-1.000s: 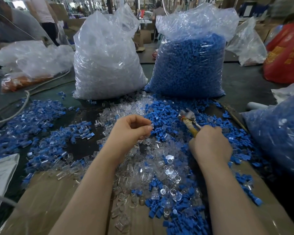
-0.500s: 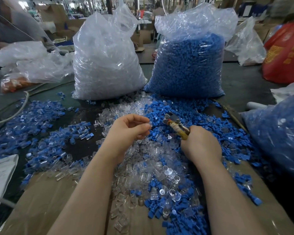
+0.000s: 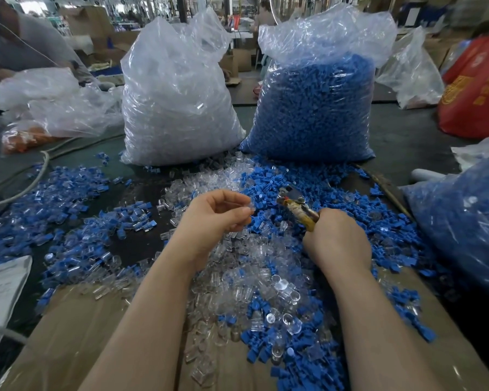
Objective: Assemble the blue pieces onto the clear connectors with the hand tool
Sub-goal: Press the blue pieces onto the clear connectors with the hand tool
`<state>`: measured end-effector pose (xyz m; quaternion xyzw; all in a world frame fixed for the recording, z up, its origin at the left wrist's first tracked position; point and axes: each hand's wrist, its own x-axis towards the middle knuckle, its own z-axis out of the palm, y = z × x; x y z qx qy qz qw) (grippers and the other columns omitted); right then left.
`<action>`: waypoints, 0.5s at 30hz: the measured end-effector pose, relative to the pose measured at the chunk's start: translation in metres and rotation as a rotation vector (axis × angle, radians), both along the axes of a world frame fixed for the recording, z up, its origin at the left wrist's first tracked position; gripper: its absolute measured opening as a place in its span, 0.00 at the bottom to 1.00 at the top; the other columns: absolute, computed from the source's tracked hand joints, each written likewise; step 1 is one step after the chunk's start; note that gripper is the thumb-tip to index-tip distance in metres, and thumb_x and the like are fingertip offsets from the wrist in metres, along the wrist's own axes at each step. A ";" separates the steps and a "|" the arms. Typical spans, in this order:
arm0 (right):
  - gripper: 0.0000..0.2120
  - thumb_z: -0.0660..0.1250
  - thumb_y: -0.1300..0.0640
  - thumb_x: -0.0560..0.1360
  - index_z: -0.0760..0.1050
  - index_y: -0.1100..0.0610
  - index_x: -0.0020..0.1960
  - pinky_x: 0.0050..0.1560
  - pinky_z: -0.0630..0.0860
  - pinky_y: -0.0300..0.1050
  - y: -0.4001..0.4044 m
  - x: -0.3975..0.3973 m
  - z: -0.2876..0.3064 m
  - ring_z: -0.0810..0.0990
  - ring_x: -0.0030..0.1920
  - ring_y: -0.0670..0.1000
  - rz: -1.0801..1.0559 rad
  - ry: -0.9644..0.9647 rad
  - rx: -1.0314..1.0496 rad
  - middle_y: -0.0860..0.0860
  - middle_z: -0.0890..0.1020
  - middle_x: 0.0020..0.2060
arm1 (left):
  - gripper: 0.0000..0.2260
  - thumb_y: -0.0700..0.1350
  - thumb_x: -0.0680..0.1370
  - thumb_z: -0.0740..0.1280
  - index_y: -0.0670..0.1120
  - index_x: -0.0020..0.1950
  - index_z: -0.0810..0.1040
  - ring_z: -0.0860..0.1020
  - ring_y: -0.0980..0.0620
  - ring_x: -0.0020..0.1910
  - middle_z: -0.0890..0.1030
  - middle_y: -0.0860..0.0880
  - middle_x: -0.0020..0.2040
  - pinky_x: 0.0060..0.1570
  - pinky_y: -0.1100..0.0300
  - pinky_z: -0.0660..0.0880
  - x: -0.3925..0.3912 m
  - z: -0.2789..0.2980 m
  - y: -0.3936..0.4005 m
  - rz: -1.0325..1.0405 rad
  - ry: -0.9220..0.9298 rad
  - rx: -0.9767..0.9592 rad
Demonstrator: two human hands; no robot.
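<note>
My left hand [image 3: 215, 218] hovers over the pile and pinches a clear connector [image 3: 247, 208] at its fingertips. My right hand [image 3: 336, 238] grips the yellow handles of the hand tool [image 3: 295, 206], whose metal jaws point up and left toward the connector, a short gap away. Loose blue pieces [image 3: 277, 184] lie heaped under the tool. Loose clear connectors [image 3: 254, 266] are spread between my forearms. Finished blue-and-clear parts [image 3: 76, 221] lie in a heap to the left.
Two tall plastic bags stand at the back: a bag of clear connectors [image 3: 175, 108] and a bag of blue pieces [image 3: 314, 108]. Another blue-filled bag [image 3: 463, 221] sits at right. Brown cardboard [image 3: 68, 334] covers the near table. A white cable [image 3: 26, 182] runs at left.
My right hand and the tool have swung left and lower, bringing the jaws closer to the connector in my left hand. My left hand has barely moved.
</note>
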<state>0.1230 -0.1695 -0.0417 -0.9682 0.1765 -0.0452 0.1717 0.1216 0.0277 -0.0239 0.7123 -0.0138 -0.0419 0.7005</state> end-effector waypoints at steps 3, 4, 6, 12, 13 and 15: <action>0.11 0.68 0.56 0.74 0.67 0.53 0.37 0.27 0.63 0.42 -0.002 0.000 -0.001 0.71 0.31 0.52 -0.021 0.004 0.001 0.51 0.74 0.34 | 0.06 0.35 0.76 0.71 0.42 0.52 0.81 0.84 0.52 0.43 0.86 0.46 0.46 0.46 0.60 0.80 0.000 0.000 0.000 -0.028 0.004 0.002; 0.12 0.68 0.55 0.74 0.67 0.53 0.37 0.27 0.62 0.42 -0.002 0.000 -0.001 0.71 0.31 0.52 -0.025 0.007 0.002 0.51 0.74 0.33 | 0.06 0.36 0.76 0.70 0.42 0.52 0.81 0.84 0.52 0.43 0.86 0.46 0.46 0.47 0.60 0.80 0.000 0.000 0.000 -0.034 0.006 -0.001; 0.12 0.68 0.52 0.75 0.68 0.54 0.39 0.28 0.64 0.44 -0.001 0.001 -0.001 0.71 0.31 0.52 -0.023 0.009 -0.004 0.51 0.74 0.35 | 0.07 0.36 0.76 0.70 0.42 0.52 0.81 0.84 0.52 0.44 0.86 0.45 0.46 0.47 0.60 0.80 0.000 0.000 0.000 -0.041 0.008 -0.016; 0.12 0.67 0.45 0.76 0.69 0.52 0.44 0.28 0.62 0.43 -0.001 0.001 -0.002 0.70 0.32 0.52 -0.005 -0.068 -0.008 0.49 0.72 0.34 | 0.10 0.41 0.72 0.71 0.43 0.53 0.81 0.84 0.52 0.42 0.86 0.44 0.46 0.46 0.61 0.81 -0.002 0.002 -0.001 -0.070 0.020 -0.135; 0.12 0.67 0.44 0.76 0.69 0.51 0.45 0.29 0.63 0.44 -0.002 0.001 -0.001 0.71 0.34 0.53 0.008 -0.107 0.024 0.48 0.72 0.34 | 0.12 0.42 0.71 0.71 0.42 0.53 0.81 0.84 0.52 0.42 0.86 0.44 0.46 0.46 0.61 0.81 -0.002 0.003 -0.001 -0.076 0.028 -0.166; 0.11 0.67 0.44 0.76 0.72 0.51 0.46 0.32 0.65 0.45 -0.001 0.002 0.000 0.74 0.36 0.53 0.057 -0.194 0.187 0.47 0.73 0.34 | 0.12 0.41 0.71 0.71 0.42 0.54 0.81 0.83 0.52 0.42 0.86 0.44 0.46 0.45 0.62 0.81 -0.003 0.004 -0.001 -0.085 0.046 -0.225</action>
